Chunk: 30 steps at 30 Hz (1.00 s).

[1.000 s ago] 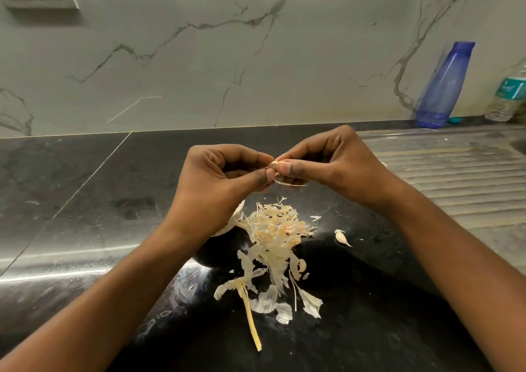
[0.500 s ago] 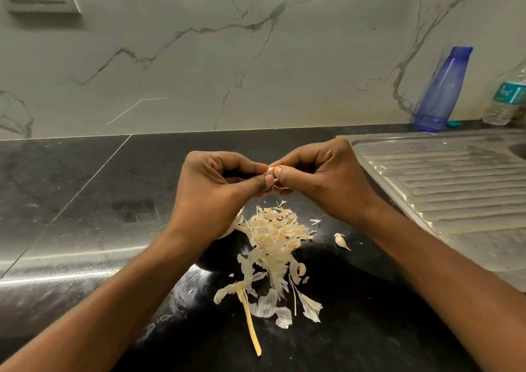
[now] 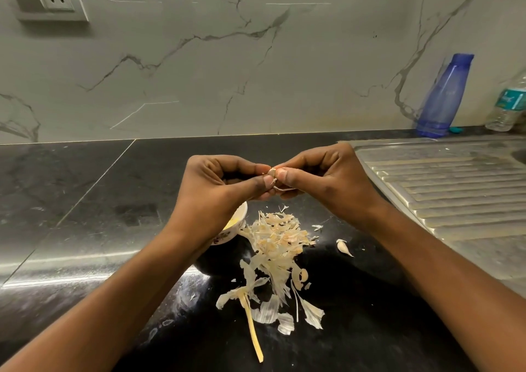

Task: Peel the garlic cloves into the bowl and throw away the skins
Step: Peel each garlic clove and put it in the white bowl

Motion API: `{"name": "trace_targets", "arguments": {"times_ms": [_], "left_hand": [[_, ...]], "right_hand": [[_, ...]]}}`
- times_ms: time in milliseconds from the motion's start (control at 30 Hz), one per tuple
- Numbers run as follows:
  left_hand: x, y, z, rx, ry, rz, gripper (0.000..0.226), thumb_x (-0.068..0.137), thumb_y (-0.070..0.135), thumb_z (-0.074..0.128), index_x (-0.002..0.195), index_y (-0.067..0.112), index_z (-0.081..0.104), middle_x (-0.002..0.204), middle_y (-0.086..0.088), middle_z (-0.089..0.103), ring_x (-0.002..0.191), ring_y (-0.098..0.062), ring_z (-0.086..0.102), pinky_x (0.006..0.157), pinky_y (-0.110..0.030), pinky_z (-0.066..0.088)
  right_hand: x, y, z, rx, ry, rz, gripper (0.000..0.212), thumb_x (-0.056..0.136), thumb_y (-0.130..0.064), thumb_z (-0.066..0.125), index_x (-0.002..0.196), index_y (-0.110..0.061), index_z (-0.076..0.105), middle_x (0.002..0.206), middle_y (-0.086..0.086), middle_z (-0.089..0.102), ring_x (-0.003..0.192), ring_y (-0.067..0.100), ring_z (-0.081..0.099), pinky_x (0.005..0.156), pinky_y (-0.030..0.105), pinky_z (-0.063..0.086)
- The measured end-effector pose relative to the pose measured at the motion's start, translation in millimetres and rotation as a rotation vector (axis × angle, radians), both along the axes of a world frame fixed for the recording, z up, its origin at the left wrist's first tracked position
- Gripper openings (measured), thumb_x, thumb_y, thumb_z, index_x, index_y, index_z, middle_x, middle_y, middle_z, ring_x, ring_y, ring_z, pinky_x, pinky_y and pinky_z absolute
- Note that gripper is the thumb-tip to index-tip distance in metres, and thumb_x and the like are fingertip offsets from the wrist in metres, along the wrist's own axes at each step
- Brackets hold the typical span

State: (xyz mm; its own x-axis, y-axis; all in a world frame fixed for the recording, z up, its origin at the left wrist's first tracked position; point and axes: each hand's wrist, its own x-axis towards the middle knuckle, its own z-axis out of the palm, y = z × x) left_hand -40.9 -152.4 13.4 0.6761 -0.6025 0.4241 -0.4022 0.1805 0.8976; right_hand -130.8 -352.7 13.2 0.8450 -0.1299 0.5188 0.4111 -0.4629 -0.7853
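You have the garlic clove (image 3: 272, 172) pinched between the thumb and forefinger tips of both hands. Your left hand (image 3: 219, 189) and right hand (image 3: 327, 182) meet tip to tip, and the other fingers are curled in under the palms. Gripping from both sides looks meant to steady the clove while a nail works the skin free. Only a small pale, tan-tinged end shows between your thumbs, so you cannot tell how much skin is left on it. A thin white sliver of skin (image 3: 284, 189) hangs just under your right thumb. Scraps fall straight below your fingers onto the heap of papery skins (image 3: 277, 237), which has a dry stalk (image 3: 252, 326) at its near end. The bowl (image 3: 240, 218) sits just under your left palm, partly hidden by the wrist, handy for dropping the peeled clove. One loose clove (image 3: 343, 247) lies below your right wrist, apart from the heap.
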Motion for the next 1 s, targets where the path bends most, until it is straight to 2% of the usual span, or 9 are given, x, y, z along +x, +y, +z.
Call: {"name": "trace_targets", "arguments": {"times_ms": [167, 333, 467, 700, 800, 900, 1000], "left_hand": [[-0.1, 0.1, 1.1, 0.019, 0.006, -0.014, 0.02, 0.082, 0.005, 0.079, 0.102, 0.0, 0.078, 0.093, -0.011, 0.081, 0.085, -0.027, 0.08, 0.076, -0.028, 0.065], [-2.4, -0.9, 0.5, 0.042, 0.023, -0.028, 0.021, 0.081, 0.005, 0.078, 0.101, 0.0, 0.078, 0.093, -0.011, 0.081, 0.084, -0.027, 0.08, 0.076, -0.028, 0.065], [-3.1, -1.7, 0.9, 0.038, 0.025, -0.031, 0.021, 0.08, 0.006, 0.078, 0.1, 0.0, 0.078, 0.093, -0.011, 0.081, 0.086, -0.027, 0.08, 0.077, -0.028, 0.065], [-4.5, -2.2, 3.5, -0.052, 0.28, -0.143, 0.03, 0.08, 0.005, 0.074, 0.109, -0.002, 0.075, 0.103, -0.02, 0.079, 0.096, -0.034, 0.078, 0.082, -0.03, 0.065], [-3.4, -3.5, 2.5, -0.04, 0.338, -0.142, 0.032, 0.081, 0.004, 0.072, 0.112, -0.002, 0.074, 0.105, -0.02, 0.079, 0.099, -0.035, 0.078, 0.085, -0.031, 0.065], [-2.5, -2.9, 2.9, -0.016, 0.306, -0.112, 0.035, 0.075, 0.007, 0.076, 0.11, 0.002, 0.075, 0.103, -0.017, 0.08, 0.099, -0.033, 0.078, 0.086, -0.033, 0.065], [-1.6, -0.9, 5.1, -0.014, 0.254, -0.088, 0.036, 0.071, 0.01, 0.077, 0.107, 0.004, 0.076, 0.101, -0.017, 0.08, 0.095, -0.032, 0.079, 0.081, -0.03, 0.065]], "right_hand": [[-1.3, -2.4, 2.9, -0.002, 0.022, 0.022, 0.014, 0.093, -0.008, 0.076, 0.104, -0.001, 0.08, 0.091, 0.01, 0.081, 0.079, 0.024, 0.08, 0.068, 0.025, 0.064], [-1.2, -4.3, 2.3, -0.03, 0.036, 0.007, 0.011, 0.094, -0.007, 0.076, 0.1, 0.0, 0.081, 0.087, 0.01, 0.081, 0.076, 0.027, 0.079, 0.068, 0.032, 0.066], [-0.7, -1.9, 0.4, -0.048, 0.002, -0.024, 0.009, 0.093, -0.006, 0.077, 0.098, 0.001, 0.081, 0.085, 0.01, 0.08, 0.073, 0.026, 0.078, 0.066, 0.032, 0.066], [0.6, 3.8, -1.2, -0.013, -0.083, -0.095, 0.005, 0.094, -0.005, 0.076, 0.095, -0.005, 0.081, 0.082, 0.006, 0.079, 0.069, 0.022, 0.077, 0.061, 0.024, 0.062], [1.3, 3.8, -2.0, 0.0, -0.072, -0.106, 0.005, 0.093, -0.006, 0.077, 0.096, -0.004, 0.081, 0.08, 0.004, 0.08, 0.068, 0.022, 0.077, 0.061, 0.025, 0.063], [1.8, 4.4, -2.3, -0.03, -0.064, -0.112, 0.006, 0.093, -0.008, 0.078, 0.097, -0.004, 0.081, 0.08, 0.004, 0.079, 0.068, 0.021, 0.077, 0.061, 0.026, 0.063], [0.6, 4.7, -1.3, -0.025, -0.073, -0.102, 0.006, 0.094, -0.006, 0.077, 0.096, -0.002, 0.08, 0.079, 0.005, 0.079, 0.068, 0.022, 0.077, 0.062, 0.026, 0.063]]}}
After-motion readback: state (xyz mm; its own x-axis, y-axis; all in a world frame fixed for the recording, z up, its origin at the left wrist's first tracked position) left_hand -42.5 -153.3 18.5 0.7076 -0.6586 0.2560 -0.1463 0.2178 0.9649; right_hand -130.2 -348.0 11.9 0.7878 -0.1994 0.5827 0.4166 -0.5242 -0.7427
